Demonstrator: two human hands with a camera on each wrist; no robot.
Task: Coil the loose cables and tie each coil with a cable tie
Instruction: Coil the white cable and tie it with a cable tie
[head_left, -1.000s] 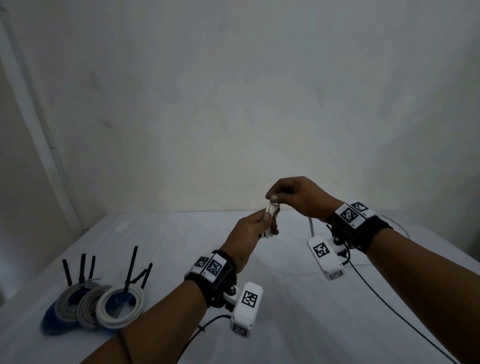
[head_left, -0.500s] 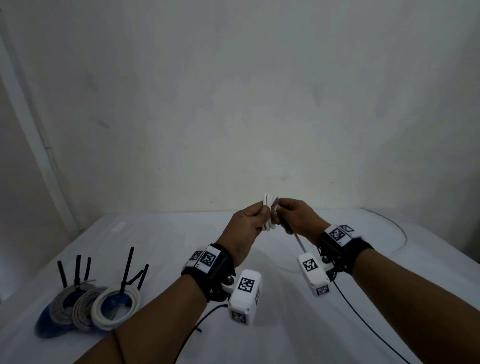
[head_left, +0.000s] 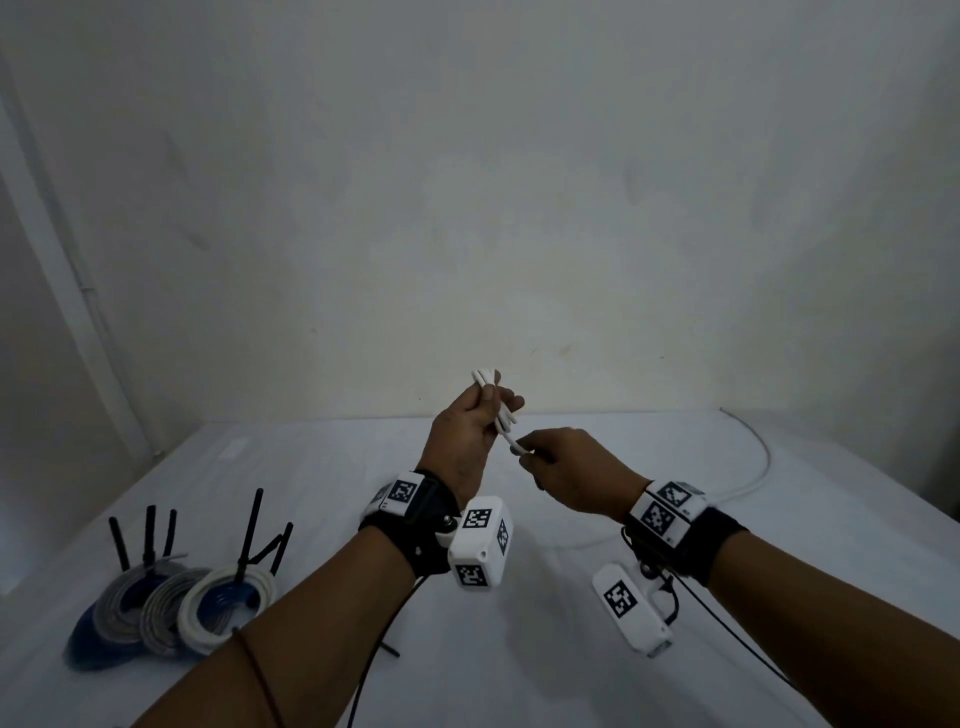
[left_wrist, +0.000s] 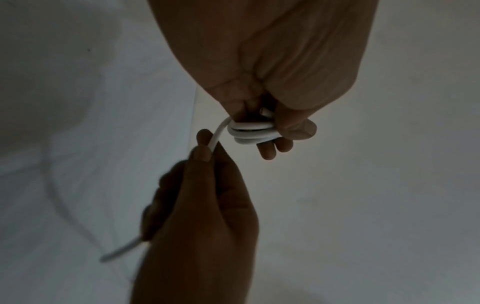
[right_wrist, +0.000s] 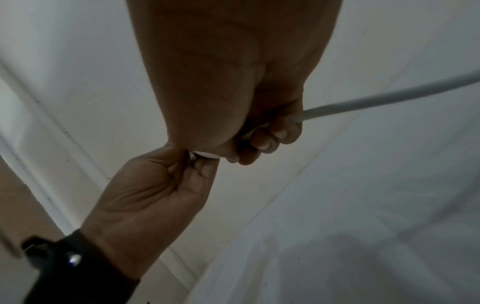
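Above the table, my left hand (head_left: 493, 410) grips a small coil of white cable (head_left: 488, 387) of about three turns; the left wrist view shows the coil (left_wrist: 250, 131) clamped between thumb and fingers. Just below and to the right, my right hand (head_left: 527, 452) pinches the strand leaving the coil. The right wrist view has that cable (right_wrist: 363, 100) running out of the right fist. The loose cable (head_left: 758, 467) trails in a curve over the table's far right. The two hands are nearly touching.
Three finished coils (head_left: 171, 603), white, grey and blue, lie at the table's near left with black cable ties (head_left: 249, 535) sticking up from them. The white table (head_left: 311, 493) meets a plain wall behind. Black sensor wires (head_left: 727, 623) hang from my wrists.
My right hand has dropped from above the left hand to below and right of it, still holding the strand. My left hand has risen a little with the coil.
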